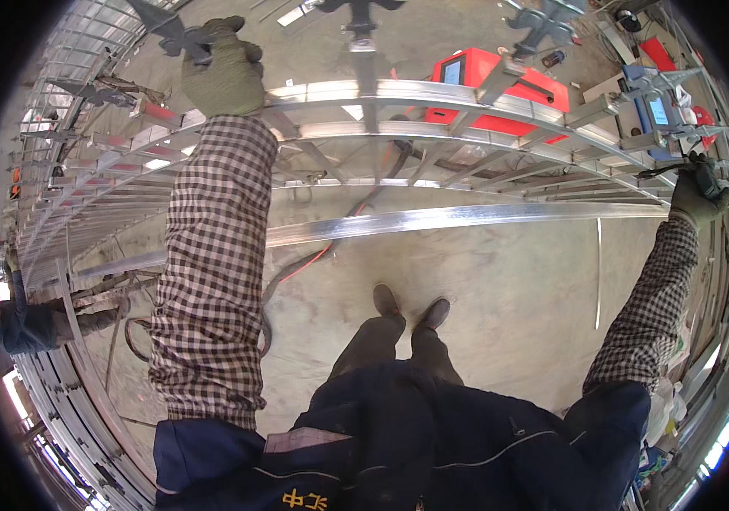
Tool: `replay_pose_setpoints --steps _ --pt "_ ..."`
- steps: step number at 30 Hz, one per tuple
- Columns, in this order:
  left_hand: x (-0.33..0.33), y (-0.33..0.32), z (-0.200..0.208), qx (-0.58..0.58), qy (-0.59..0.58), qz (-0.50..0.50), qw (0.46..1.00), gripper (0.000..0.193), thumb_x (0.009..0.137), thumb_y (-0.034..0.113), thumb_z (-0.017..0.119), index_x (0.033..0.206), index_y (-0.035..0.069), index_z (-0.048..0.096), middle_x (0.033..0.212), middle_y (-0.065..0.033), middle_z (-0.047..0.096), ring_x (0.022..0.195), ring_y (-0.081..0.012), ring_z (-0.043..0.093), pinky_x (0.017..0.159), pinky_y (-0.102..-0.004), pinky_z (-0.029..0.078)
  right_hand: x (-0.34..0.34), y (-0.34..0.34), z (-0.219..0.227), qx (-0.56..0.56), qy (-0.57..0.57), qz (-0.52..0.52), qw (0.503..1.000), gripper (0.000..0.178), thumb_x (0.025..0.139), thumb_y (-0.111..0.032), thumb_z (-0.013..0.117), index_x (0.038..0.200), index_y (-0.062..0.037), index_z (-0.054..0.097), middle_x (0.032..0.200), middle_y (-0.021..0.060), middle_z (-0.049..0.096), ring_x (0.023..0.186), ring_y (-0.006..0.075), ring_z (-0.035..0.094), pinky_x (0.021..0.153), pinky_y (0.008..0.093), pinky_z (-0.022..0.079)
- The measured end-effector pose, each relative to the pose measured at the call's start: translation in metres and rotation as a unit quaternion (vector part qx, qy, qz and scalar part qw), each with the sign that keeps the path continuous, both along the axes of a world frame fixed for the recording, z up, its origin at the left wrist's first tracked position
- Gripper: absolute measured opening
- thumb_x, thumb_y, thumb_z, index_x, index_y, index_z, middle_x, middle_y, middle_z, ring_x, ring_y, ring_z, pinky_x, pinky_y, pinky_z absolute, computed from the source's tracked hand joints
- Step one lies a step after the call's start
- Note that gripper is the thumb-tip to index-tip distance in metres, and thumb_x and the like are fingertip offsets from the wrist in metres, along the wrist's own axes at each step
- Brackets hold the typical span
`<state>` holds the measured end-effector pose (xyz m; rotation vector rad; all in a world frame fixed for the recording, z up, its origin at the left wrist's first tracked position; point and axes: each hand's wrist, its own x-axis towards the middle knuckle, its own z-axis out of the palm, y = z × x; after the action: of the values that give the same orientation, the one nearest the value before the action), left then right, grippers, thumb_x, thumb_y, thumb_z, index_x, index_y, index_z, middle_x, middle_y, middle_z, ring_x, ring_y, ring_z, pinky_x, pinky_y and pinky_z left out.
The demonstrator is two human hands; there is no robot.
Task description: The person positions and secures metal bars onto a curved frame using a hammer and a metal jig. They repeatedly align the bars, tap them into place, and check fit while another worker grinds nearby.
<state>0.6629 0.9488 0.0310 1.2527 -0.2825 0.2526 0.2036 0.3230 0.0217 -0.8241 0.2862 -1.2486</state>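
A silvery metal fence panel (330, 95) with rails and upright bars curves across the view in front of me. Dark spear-shaped finials cap its bars, one of them (363, 13) at the top middle. My left hand (224, 75), in a grey-green glove, is closed on a dark finial (179, 36) at the upper left. Out at the far right, my gloved right hand (698, 198) is closed around a small dark object (708, 180) beside the panel's end. I cannot make out what kind of object it is. Checked sleeves cover both forearms.
A red machine (501, 94) with a screen stands beyond the panel, and a blue device (650, 115) with a screen is right of it. Dark hoses (296, 266) lie on the floor. At the left edge another person (28, 322) is beside stacked metal bars (83, 417).
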Motion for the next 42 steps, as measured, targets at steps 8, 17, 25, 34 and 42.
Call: replay_pose_setpoints --steps 8,17,25,34,42 --pt "-0.008 -0.005 -0.013 0.069 0.005 -0.007 0.998 0.036 0.101 0.029 0.062 0.104 -0.005 0.071 0.062 -0.0078 0.061 0.049 -0.0101 0.051 0.044 -0.0237 0.038 -0.009 -0.033 -0.016 -0.025 0.020 -0.034 0.999 0.083 0.080 -0.056 0.054 0.122 0.0156 0.058 0.113 0.0298 0.065 0.107 0.0419 0.061 0.098 0.0506 0.044" --pt "-0.017 -0.019 -0.001 0.067 0.012 0.007 0.998 0.028 0.103 0.031 0.062 0.099 0.004 0.065 0.062 0.0000 0.053 0.050 -0.0080 0.045 0.045 -0.0240 0.034 -0.029 -0.054 -0.014 -0.020 0.012 -0.035 0.999 0.082 0.077 -0.056 0.055 0.122 0.0124 0.062 0.113 0.0291 0.067 0.113 0.0425 0.061 0.103 0.0526 0.040" --pt "-0.016 -0.005 -0.010 0.050 -0.014 0.007 0.999 0.032 0.101 0.034 0.066 0.097 0.002 0.066 0.061 -0.0018 0.055 0.049 -0.0071 0.047 0.043 -0.0238 0.034 -0.021 -0.052 -0.015 0.005 0.014 -0.047 0.999 0.084 0.073 -0.060 0.057 0.115 0.0125 0.064 0.108 0.0267 0.070 0.108 0.0415 0.065 0.094 0.0510 0.049" --pt "-0.015 -0.008 -0.002 0.102 0.009 0.039 0.994 0.037 0.098 0.030 0.065 0.098 -0.006 0.069 0.059 -0.0075 0.060 0.046 -0.0100 0.049 0.040 -0.0235 0.036 -0.013 -0.026 -0.023 -0.020 0.049 -0.021 0.998 0.083 0.078 -0.061 0.053 0.119 0.0109 0.064 0.114 0.0267 0.069 0.111 0.0413 0.064 0.097 0.0485 0.048" --pt "-0.010 -0.004 -0.001 0.100 0.007 0.035 0.994 0.041 0.099 0.032 0.063 0.102 -0.008 0.069 0.060 -0.0084 0.061 0.049 -0.0120 0.053 0.042 -0.0249 0.040 -0.014 -0.048 -0.022 -0.050 0.038 -0.026 0.998 0.085 0.074 -0.055 0.057 0.117 0.0181 0.060 0.108 0.0303 0.067 0.106 0.0423 0.063 0.097 0.0485 0.049"
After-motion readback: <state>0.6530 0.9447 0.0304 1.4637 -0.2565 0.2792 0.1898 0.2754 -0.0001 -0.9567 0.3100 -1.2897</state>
